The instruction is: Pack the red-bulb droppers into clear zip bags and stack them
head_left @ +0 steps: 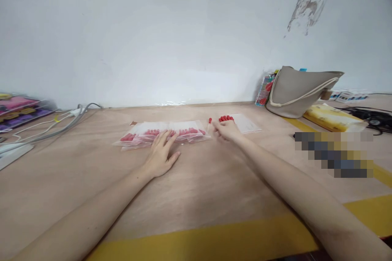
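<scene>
A stack of clear plastic bags [143, 134] filled with small red-capped pieces lies in the middle of the wooden table [190, 195]. My left hand [161, 153] rests flat and open, fingertips on the front edge of those bags. My right hand [226, 130] lies just right of the bags, fingers loosely curled over a small cluster of red-capped pieces [226, 118]. One loose red-capped piece [210, 123] sits between the bags and my right hand. A flat clear bag [246, 123] lies just behind my right hand.
A grey bucket bag [301, 89] stands at the back right, with a colourful packet [263, 89] beside it and a yellow pack [332, 117] in front. Black cables [372, 116] lie far right. Grey cables [58, 124] and coloured trays [20, 110] sit at the left.
</scene>
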The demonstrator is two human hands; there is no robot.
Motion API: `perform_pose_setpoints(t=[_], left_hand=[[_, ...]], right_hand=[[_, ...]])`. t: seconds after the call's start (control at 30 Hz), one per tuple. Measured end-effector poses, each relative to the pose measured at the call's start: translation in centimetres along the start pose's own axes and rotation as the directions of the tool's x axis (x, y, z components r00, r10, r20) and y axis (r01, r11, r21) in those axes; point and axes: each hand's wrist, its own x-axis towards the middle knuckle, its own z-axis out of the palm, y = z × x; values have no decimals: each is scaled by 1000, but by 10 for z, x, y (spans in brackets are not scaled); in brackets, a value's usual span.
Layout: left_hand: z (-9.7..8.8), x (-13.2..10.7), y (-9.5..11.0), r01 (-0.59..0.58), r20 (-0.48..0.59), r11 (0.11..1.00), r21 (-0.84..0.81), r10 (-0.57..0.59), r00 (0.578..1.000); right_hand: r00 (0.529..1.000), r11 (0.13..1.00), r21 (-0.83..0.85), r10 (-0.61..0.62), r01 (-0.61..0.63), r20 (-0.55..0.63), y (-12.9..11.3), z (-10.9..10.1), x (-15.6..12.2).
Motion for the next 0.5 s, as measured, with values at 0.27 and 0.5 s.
perform_pose_setpoints(t=[0.27,0.5], left_hand=[[0,0,3,-26,11,1000,-9,26,1000],[-1,-1,4,-21,11,1000,-16,21,1000]], right_hand=[[827,615,-646,17,-451,-562,31,-120,49],[810,574,-662,3,-481,-586,44,-126,50]])
